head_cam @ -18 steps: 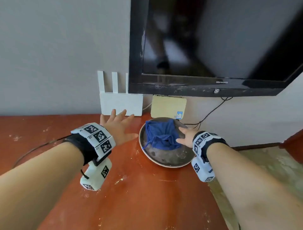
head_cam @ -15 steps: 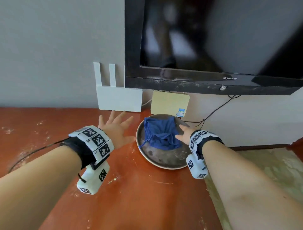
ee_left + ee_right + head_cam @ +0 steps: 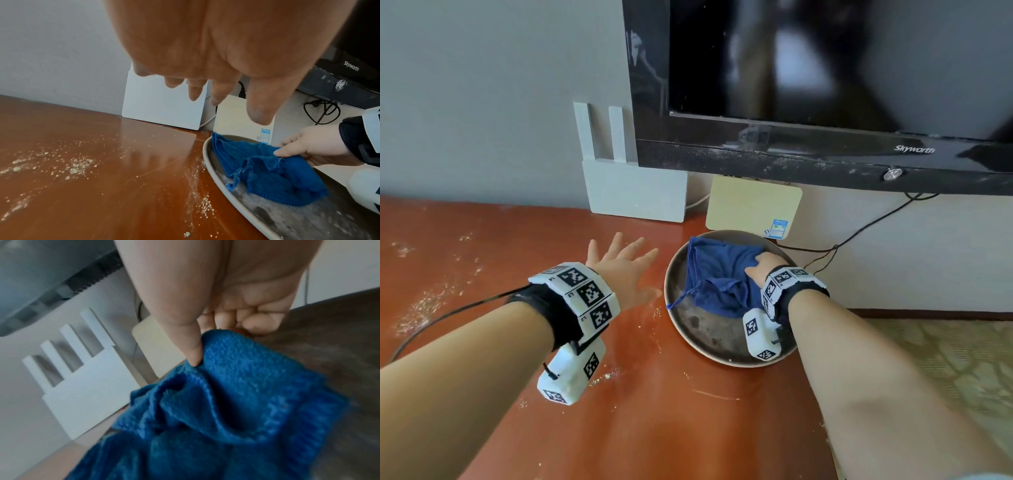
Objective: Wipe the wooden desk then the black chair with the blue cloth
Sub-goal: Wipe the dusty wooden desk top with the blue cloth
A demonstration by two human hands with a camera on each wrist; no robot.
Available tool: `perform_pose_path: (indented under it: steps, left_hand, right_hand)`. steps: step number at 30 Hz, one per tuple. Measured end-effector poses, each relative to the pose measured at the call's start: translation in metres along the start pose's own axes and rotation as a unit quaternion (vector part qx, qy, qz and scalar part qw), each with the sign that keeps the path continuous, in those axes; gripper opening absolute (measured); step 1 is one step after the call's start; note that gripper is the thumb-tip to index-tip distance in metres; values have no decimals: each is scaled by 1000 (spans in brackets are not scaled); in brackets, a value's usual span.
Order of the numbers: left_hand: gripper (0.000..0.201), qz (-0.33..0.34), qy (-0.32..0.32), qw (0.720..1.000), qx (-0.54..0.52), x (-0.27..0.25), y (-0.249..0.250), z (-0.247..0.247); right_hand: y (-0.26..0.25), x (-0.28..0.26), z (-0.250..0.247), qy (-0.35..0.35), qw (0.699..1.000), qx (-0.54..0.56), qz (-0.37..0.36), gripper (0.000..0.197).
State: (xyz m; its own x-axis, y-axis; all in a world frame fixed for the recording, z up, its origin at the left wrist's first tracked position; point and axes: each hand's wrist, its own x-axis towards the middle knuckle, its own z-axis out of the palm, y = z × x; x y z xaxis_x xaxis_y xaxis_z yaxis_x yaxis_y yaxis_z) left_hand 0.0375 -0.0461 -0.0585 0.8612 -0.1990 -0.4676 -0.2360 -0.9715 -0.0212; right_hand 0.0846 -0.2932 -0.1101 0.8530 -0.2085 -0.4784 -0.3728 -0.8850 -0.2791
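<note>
A crumpled blue cloth (image 3: 719, 277) (image 3: 265, 173) (image 3: 226, 410) lies in a round grey metal plate (image 3: 709, 342) (image 3: 218, 186) on the reddish wooden desk (image 3: 619, 411) (image 3: 102, 178). My right hand (image 3: 760, 267) (image 3: 298, 149) (image 3: 205, 337) pinches the cloth's right edge, thumb on top and fingers curled beneath. Left of the plate, my left hand (image 3: 623, 270) (image 3: 205, 91) hovers over the desk with fingers spread, holding nothing. The black chair is not in view.
Pale crumbs and dust (image 3: 424, 305) (image 3: 72, 164) are scattered over the desk's left part. A white router (image 3: 633, 192) and a cream box (image 3: 750, 205) lean on the wall behind the plate. A black TV (image 3: 825, 85) hangs above. The desk's right edge meets the floor (image 3: 945, 359).
My right hand has moved forward onto the cloth and closed on its right edge. The left hand stays spread over the desk. The head camera has tilted down and closer.
</note>
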Motion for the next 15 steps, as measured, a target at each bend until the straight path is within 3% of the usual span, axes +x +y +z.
perform_pose_path:
  steps: [3,9,13,15]
  left_hand:
    - [72,1,10,1000,-23,-2,0,-6]
    - [77,33,78,992,-95,-15,9,-37]
    - [84,100,110,982,-119,-47,29,-55]
    - [77,134,114,979,-107,-67,37,-57]
  right_hand:
    - [-9,-10,-14,21,996,30,-84,34]
    - [-23,-76,-58,42,954,61,-289,41]
    - [-35,-139,-78,43,944,54,-321,47]
    - [-39,-170,-81,55,941,52,-328,46]
